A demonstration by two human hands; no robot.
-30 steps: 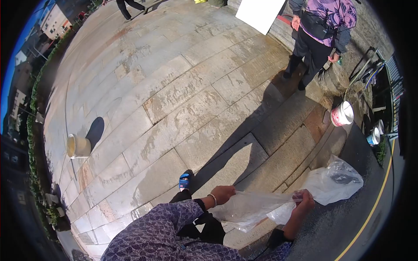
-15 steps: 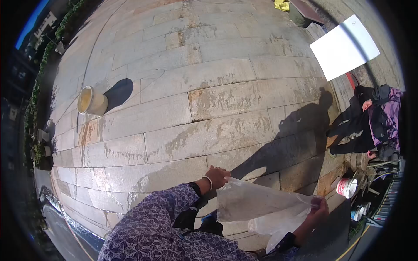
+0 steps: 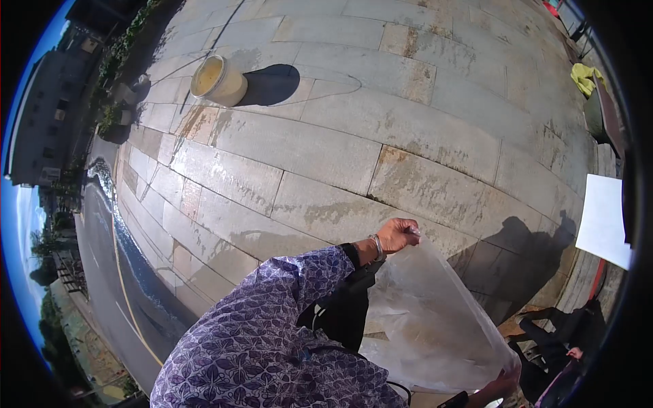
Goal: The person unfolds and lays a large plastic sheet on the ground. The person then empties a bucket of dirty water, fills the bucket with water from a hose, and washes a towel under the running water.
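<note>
— Both hands were on one thing, weren't they?

— Yes. Left hand, right of centre in the frame, had its fingers pinched together on the upper edge of a clear plastic bag. Right hand sat at the lower right edge, mostly cut off; its grip seemed to be clamped on the bag's lower corner, though I could not see the fingers well.

— Where was the bag?

— Stretched between the two hands, lower right of centre, hanging in front of the purple patterned sleeve.

— Anything else around?

— Stone paving filled the middle. One pale bucket stood at the upper left, throwing a shadow to its right. White board lay at the right edge, a yellow cloth at the upper right.
</note>
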